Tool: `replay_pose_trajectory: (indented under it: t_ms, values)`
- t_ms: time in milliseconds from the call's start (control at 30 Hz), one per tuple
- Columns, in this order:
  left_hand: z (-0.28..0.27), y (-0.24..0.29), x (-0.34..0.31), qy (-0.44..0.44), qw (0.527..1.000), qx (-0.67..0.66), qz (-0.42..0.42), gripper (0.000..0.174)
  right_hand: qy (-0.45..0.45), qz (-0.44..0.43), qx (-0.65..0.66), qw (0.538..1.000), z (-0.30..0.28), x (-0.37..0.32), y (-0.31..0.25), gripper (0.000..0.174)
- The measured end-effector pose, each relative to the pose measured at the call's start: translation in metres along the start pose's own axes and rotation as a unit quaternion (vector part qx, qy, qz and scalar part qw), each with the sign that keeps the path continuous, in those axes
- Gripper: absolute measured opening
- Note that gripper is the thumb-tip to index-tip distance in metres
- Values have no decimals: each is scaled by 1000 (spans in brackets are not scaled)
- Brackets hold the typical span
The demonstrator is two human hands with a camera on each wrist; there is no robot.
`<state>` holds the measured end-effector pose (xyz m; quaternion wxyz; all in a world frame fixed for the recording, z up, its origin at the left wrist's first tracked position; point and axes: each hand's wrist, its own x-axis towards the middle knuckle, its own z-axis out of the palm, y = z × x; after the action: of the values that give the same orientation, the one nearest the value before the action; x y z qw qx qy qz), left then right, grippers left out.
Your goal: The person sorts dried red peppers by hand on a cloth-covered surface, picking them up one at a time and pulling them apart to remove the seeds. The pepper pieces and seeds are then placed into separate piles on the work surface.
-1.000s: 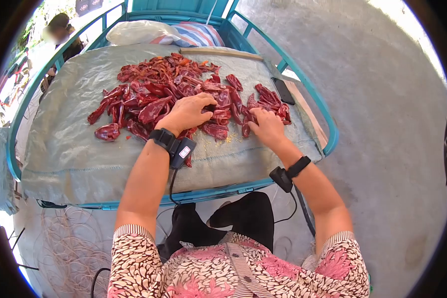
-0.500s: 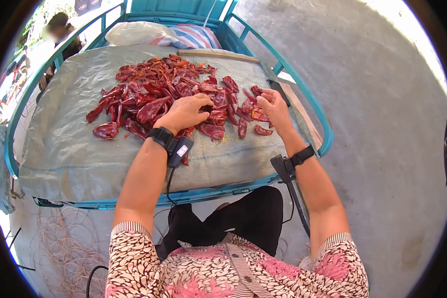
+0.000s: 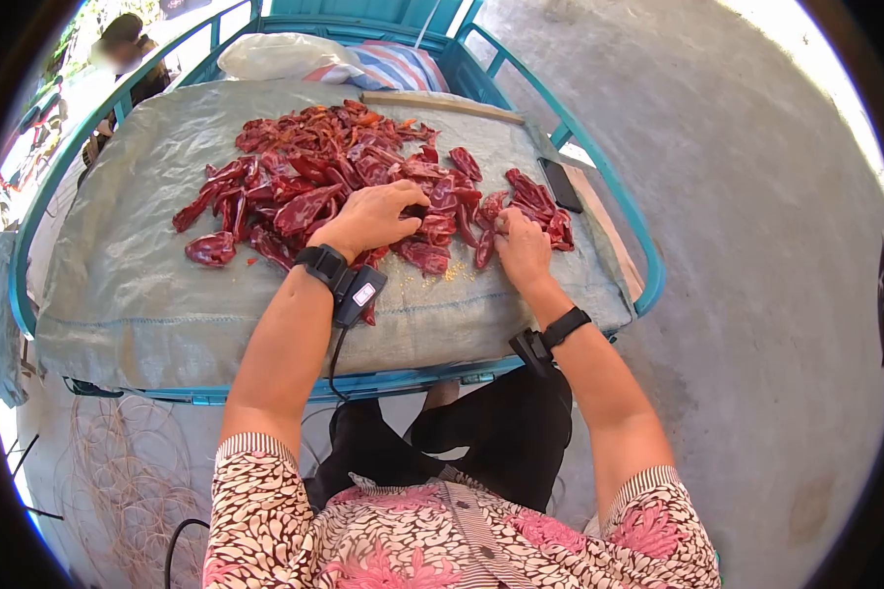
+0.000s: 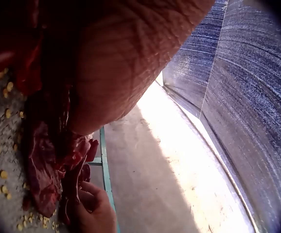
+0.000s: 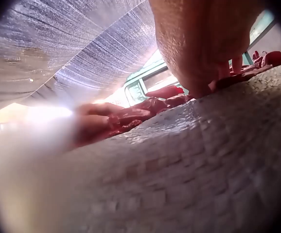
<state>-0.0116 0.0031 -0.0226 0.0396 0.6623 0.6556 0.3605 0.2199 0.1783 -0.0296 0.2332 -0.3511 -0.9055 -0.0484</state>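
Wrinkled dried red peppers (image 3: 309,208) lie in a broad heap on a grey-green woven sheet (image 3: 196,304). At the heap's near right side my left hand (image 3: 368,218) is bent over, its fingers and thumb curled on a red pepper (image 4: 42,170); the palm hides much of the grip. Farther right, my right hand (image 3: 525,253) has its fingertips drawn in at a red pepper (image 3: 492,206), between the heap and a smaller pile of peppers (image 3: 535,199). The left wrist view also shows these bent right fingers (image 4: 93,196) against a pepper.
Yellow seeds (image 3: 450,271) are scattered before the heap. A black phone (image 3: 560,185) lies beside the small pile. Blue cart rails (image 3: 619,211) run along the sides. Sacks (image 3: 290,59) and a wooden strip (image 3: 442,106) lie behind. Another person (image 3: 139,74) is at the far left.
My right hand lifted over the small pile half a second ago, then came back down and left to the peppers beside it. My left hand has stayed in place.
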Motion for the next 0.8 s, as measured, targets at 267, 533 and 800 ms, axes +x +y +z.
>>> replay_pose_trajectory:
  t_ms: [267, 533, 800]
  values:
    - [0, 0, -2, -7, 1000, -10, -1, 38, 55, -66, -38, 996, -7, -2, 4, 21]
    - [-2, 1, 2, 1, 1000, -12, 18, 35, 13, 50, 321, 946, -36, 11, 23, 25]
    - [-5, 10, 6, -12, 1000, -4, 8, 35, 113, 118, 444, 881, -12, 24, 6, 21]
